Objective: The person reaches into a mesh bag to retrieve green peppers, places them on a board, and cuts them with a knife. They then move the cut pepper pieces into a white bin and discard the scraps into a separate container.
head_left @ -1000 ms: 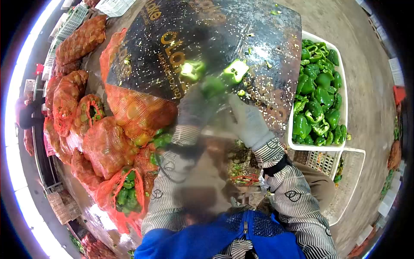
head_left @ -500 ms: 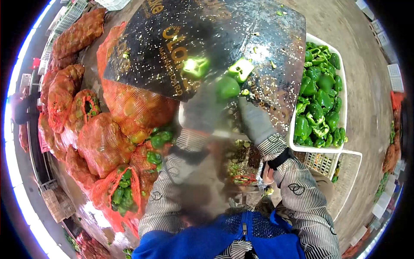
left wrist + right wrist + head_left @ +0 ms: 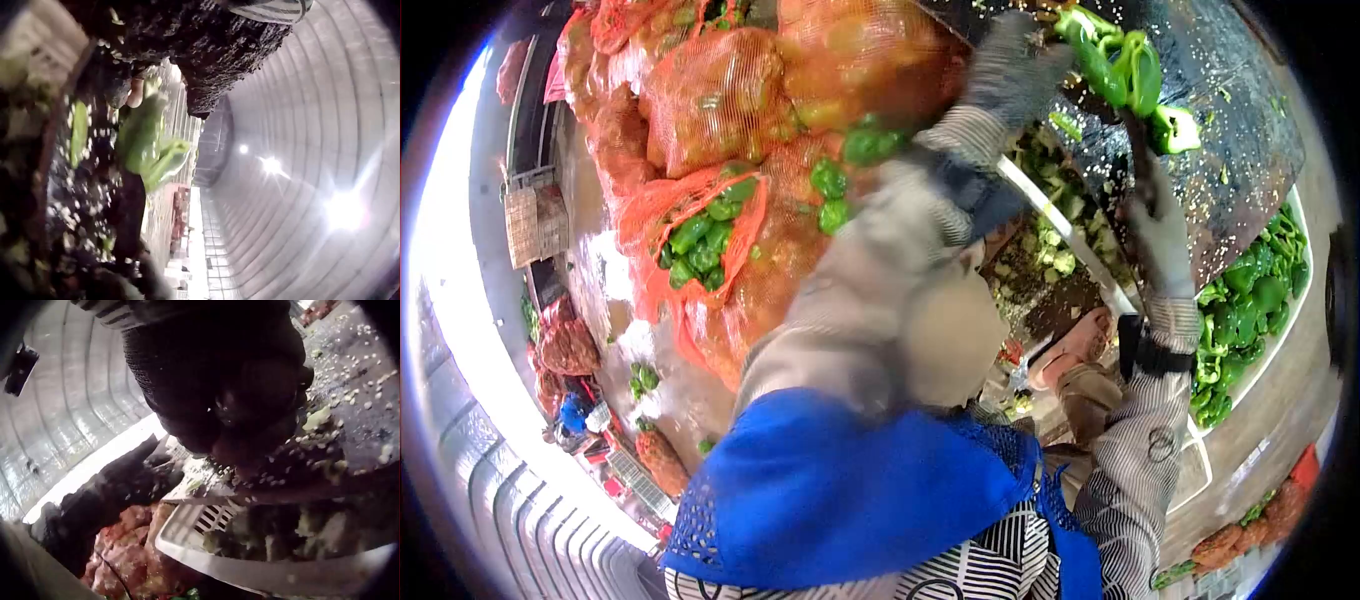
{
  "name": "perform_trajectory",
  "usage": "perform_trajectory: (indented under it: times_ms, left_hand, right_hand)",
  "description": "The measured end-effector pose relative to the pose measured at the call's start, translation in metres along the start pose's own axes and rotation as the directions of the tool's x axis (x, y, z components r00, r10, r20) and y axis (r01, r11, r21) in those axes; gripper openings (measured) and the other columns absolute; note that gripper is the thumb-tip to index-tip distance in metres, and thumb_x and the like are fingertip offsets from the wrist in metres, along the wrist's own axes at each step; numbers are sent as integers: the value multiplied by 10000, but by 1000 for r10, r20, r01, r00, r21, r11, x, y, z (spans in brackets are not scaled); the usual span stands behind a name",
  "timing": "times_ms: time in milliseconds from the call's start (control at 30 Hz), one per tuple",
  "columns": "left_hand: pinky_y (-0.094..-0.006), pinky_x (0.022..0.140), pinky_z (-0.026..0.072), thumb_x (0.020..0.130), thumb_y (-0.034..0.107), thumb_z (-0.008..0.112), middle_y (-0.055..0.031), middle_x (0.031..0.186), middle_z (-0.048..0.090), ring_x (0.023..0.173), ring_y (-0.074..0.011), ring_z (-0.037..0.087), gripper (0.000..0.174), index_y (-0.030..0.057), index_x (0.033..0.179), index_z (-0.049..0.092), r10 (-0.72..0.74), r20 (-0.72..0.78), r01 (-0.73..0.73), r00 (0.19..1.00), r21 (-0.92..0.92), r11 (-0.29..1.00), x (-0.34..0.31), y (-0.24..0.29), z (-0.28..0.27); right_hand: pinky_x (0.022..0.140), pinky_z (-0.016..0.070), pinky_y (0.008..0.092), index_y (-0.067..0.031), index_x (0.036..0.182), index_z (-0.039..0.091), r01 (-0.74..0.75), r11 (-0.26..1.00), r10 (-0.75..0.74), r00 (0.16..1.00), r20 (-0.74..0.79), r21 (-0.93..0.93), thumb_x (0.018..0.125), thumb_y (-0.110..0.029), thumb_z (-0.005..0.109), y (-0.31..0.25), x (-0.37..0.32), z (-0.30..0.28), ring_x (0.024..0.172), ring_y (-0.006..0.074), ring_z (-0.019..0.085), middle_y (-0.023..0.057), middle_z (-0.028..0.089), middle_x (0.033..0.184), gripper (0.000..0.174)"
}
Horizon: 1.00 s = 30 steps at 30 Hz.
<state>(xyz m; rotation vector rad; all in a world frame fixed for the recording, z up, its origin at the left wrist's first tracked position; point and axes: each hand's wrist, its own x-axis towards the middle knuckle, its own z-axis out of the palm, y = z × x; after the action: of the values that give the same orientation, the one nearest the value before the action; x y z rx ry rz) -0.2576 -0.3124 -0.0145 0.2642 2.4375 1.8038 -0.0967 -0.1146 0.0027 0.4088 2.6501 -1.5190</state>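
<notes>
My gloved left hand [image 3: 1020,65] is at the near edge of a black board [image 3: 1250,90], gripping a green bell pepper [image 3: 1095,55] by one end. The left wrist view shows a bare fingertip [image 3: 134,94] against this pepper [image 3: 144,134], whose far end is split into lobes. My gloved right hand [image 3: 1162,235] holds a knife with a dark, narrow blade [image 3: 1138,150] that points up toward the pepper. Seen from the right wrist, that hand [image 3: 219,387] is in deep shadow, fingers curled, low over the seed-strewn board. A cut pepper piece [image 3: 1177,130] lies beside the blade.
Under the board's near edge stands a white crate [image 3: 1070,228] of pepper scraps [image 3: 1055,250]. A white crate [image 3: 1300,290] of green peppers [image 3: 1245,320] is at right. Red mesh sacks [image 3: 720,95] crowd the left, one open with peppers [image 3: 700,240] showing.
The head view has swung left, so the board now appears at upper right. The rounded pepper by my left hand now shows split lobes, and the knife blade shows beside it.
</notes>
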Motion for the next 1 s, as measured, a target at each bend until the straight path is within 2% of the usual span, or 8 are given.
perform_trajectory:
  times_ms: [67, 233, 467, 700, 767, 833, 900, 1000]
  left_hand:
    - [-295, 736, 561, 905, 194, 659, -97, 1242, 588, 906, -191, 653, 336, 23, 1177, 562, -63, 0, 59, 998, -366, 929, -19, -28, -64]
    - [-390, 877, 498, 843, 362, 681, -172, 1094, 676, 992, -303, 651, 448, 29, 1138, 629, -403, -412, 570, 817, 683, 457, -116, -139, -225]
    - [-399, 820, 515, 893, 282, 629, -136, 1119, 614, 970, -266, 611, 442, 78, 1270, 526, -594, 47, 288, 803, 843, 455, -210, -277, -228]
    - [-391, 970, 474, 801, 350, 702, -172, 1229, 586, 1180, -299, 541, 585, 88, 1286, 505, -474, -5, 194, 880, 916, 352, -223, -261, -186]
    - [-390, 974, 471, 848, 264, 675, -132, 1238, 582, 1165, -282, 544, 531, 82, 1312, 491, -709, -178, 719, 682, -18, 695, -243, -308, -175]
    - [-360, 965, 479, 884, 157, 641, -93, 1283, 556, 1147, -262, 557, 497, 69, 1340, 464, -583, -84, 571, 808, -136, 810, -254, -322, -181]
    - [-331, 929, 505, 896, 99, 621, -88, 1300, 539, 1109, -227, 577, 469, 68, 1333, 455, -865, 153, 606, 478, -771, 198, -252, -279, -181]
    - [-351, 883, 540, 920, 111, 601, -112, 1280, 543, 1066, -225, 602, 406, 66, 1297, 457, -761, 72, 643, 645, -589, 490, -231, -231, -196]
  right_hand:
    - [480, 451, 198, -63, 1405, 422, -265, 925, 260, 964, 56, 271, 900, -86, 562, -26, 11, -1, 636, 67, 569, 75, 657, 949, 524]
    - [391, 383, 209, -23, 1172, 520, -275, 880, 342, 933, -113, 388, 919, -193, 597, -24, 27, 29, 470, 63, 484, 22, 611, 723, 314]
    - [418, 387, 211, 7, 1151, 531, -222, 883, 303, 943, -140, 414, 916, -151, 601, -19, 26, 31, 502, 70, 487, 33, 610, 745, 292]
    - [407, 381, 213, -6, 1111, 535, -220, 894, 309, 934, -182, 391, 907, -126, 584, -8, 29, 35, 516, 68, 498, 35, 605, 732, 242]
    - [397, 380, 210, -8, 1088, 530, -194, 884, 304, 930, -207, 425, 904, -138, 594, -21, 26, 39, 506, 68, 498, 36, 603, 719, 235]
    - [423, 396, 216, -16, 1077, 532, -178, 893, 284, 935, -211, 414, 901, -155, 609, -9, 26, 37, 535, 68, 505, 33, 606, 753, 237]
    - [494, 430, 230, 19, 1253, 497, -118, 945, 230, 902, -364, 304, 906, -179, 617, 7, 29, 40, 628, 84, 539, 38, 606, 840, 417]
    - [440, 418, 205, -7, 1226, 502, -150, 921, 252, 933, -258, 359, 937, -163, 594, -6, 25, 37, 548, 65, 523, 22, 609, 768, 341]
